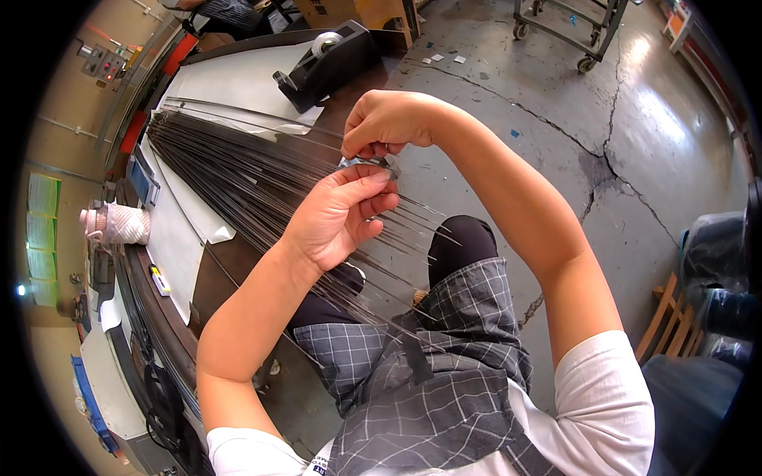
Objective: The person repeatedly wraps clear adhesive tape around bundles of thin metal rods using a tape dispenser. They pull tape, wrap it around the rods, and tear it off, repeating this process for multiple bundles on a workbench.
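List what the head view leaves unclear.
Head view:
Silvery piece: full shape, hidden by the right hand and left hand.
Dark rods: exact count, too thin and overlapping.
Wheeled cart: top, cut off by the upper edge.
Green wall sheets: contents, too small.

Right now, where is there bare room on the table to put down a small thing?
Bare white paper shows at the upper left, between the black tape dispenser and the dark rods. Another bare patch lies between the pink-and-white container and the rods. The middle is crowded: rods spread under the left hand and toward the right hand.
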Tool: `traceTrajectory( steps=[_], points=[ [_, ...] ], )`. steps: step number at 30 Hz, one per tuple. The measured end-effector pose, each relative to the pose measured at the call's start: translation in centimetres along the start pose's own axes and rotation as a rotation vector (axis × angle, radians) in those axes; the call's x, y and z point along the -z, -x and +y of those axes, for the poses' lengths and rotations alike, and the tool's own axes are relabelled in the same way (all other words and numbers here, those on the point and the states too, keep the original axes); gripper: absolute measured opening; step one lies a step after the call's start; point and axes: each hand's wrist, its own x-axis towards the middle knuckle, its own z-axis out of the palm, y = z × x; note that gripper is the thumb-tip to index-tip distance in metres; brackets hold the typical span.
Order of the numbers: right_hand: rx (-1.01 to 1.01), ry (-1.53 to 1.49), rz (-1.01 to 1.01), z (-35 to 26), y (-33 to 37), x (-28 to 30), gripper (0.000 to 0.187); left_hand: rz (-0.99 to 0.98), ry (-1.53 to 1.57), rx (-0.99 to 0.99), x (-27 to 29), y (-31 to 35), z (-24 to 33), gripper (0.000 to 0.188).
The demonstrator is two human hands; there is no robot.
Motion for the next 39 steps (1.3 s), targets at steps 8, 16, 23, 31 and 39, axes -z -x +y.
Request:
traceTrajectory(
  steps=[8,16,23,31,39],
  points=[
    [0.002,0.013,0.007,-0.1,0.1,-0.1,0.013,0.014,-0.011,-0.011,0.1,-0.1,0.0,0.011],
    [0.020,0.013,0.008,-0.4,0.3,-0.2,0.014,0.019,-0.030,-0.017,-0.1,-0.2,-0.1,0.010],
    [0.033,0.023,0.016,-0.9,0.5,-0.5,0.015,0.040,-0.087,-0.025,0.0,-0.2,-0.1,0.011],
    [0.003,0.094,0.019,-1.3,0.8,-0.9,0.016,0.102,-0.134,-0.044,-1.6,0.9,-0.1,0.018],
    [0.004,0.107,0.017,-1.6,0.7,-1.1,0.015,0.011,-0.041,0.011,-0.4,1.3,-0.2,0.025]
  ],
)
